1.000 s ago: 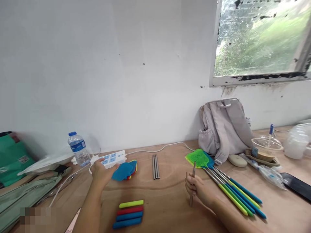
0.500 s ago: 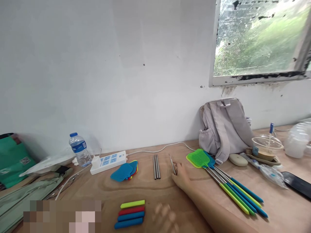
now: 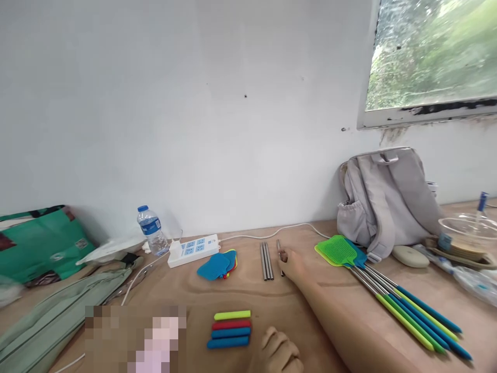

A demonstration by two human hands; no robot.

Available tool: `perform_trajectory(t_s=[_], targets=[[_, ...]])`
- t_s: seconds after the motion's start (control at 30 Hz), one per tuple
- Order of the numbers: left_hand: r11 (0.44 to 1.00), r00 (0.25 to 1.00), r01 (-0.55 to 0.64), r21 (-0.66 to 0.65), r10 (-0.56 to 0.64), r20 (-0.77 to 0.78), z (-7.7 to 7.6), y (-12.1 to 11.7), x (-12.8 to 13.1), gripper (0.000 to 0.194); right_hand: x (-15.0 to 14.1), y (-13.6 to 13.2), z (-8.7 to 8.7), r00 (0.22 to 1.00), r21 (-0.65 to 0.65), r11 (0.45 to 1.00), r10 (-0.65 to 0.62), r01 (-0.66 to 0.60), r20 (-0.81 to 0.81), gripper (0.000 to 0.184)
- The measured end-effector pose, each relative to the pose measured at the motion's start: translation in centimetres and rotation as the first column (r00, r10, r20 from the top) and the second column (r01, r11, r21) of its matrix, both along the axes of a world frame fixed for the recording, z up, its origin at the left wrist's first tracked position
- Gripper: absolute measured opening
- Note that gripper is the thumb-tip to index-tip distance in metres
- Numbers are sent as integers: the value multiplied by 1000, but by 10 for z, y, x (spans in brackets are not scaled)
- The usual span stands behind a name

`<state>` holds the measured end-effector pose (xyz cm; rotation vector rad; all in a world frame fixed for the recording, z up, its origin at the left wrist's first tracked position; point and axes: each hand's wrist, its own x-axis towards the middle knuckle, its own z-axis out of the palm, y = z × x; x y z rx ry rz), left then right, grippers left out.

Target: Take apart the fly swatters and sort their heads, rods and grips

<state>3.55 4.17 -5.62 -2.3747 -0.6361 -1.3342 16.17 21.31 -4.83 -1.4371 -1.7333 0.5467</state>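
Observation:
My right hand (image 3: 292, 265) has its fingers closed round a thin metal rod (image 3: 278, 245), low over the table, its ends showing above and below the fingers. Several similar metal rods (image 3: 266, 261) lie side by side just left of it. At the bottom edge my left hand (image 3: 281, 349) rests with its fingers curled in; nothing sticks out of it. Left of that hand lie a yellow handle (image 3: 232, 315), a red handle (image 3: 232, 325) and two blue handles (image 3: 228, 342). Loose swatter heads (image 3: 217, 265), blue on top, are piled farther back.
Assembled fly swatters (image 3: 337, 251) lie at the right before a grey backpack (image 3: 388, 197). A power strip (image 3: 194, 249), a water bottle (image 3: 152, 230) and a green bag (image 3: 42, 243) stand along the wall. A plastic cup (image 3: 466, 235) is far right. A pixelated patch covers the lower left.
My view has turned right-to-left, shifting everything rightward. The slanted rod in my right hand now stands nearly in line with the other rods. My left hand has stopped blurring, and its fingers look curled.

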Motion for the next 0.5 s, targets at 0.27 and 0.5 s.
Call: perform_trajectory(t_s=[0.27,0.5], targets=[[999,996,29,13,-30,89,-5,6,1,39,-5,-7,1,994,47,993,110,-109,-19,25],[999,988,20,30,-24,154,-17,14,3,44,-8,-11,6,976,73,976,211,-207,-55,22]])
